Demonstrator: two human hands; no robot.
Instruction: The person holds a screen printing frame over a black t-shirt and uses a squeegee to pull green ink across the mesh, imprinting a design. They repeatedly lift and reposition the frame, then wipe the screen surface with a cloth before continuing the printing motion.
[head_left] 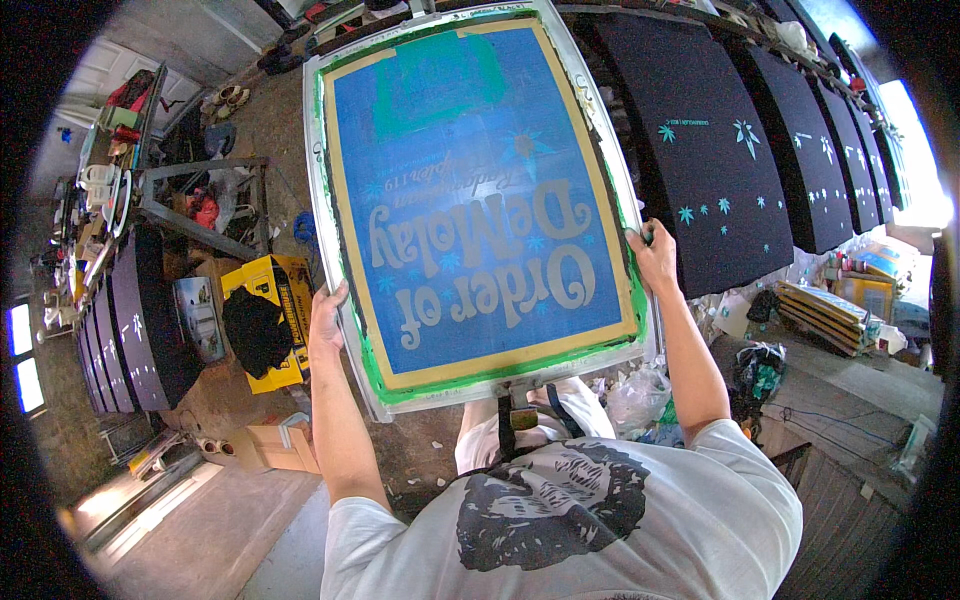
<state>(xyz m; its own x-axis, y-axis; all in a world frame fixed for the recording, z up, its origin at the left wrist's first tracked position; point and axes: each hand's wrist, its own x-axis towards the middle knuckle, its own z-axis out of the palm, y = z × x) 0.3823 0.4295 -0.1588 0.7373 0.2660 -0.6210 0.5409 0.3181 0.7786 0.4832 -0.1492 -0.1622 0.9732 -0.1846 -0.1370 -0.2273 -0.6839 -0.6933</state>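
A silk-screen printing frame [480, 345] fills the upper middle of the head view, held out in front of me. It has a metal rim, green and tan tape along the inner border, and blue mesh with pale lettering and leaf shapes that appear upside down. A teal patch covers part of the mesh near the far end. My left hand [328, 315] is closed on the frame's left edge close to the near corner. Gripping the right edge, a little farther up, is my right hand [655, 258]. Fingers under the rim are partly hidden.
Black shirts on printing boards [715, 170], with small white and teal leaf prints, line the right side; more black shirts [150, 330] are at left. A yellow box [295, 290] has black cloth on it. Nearby are a cardboard box [285, 447], stacked screens [825, 318] and a plastic bag [640, 397].
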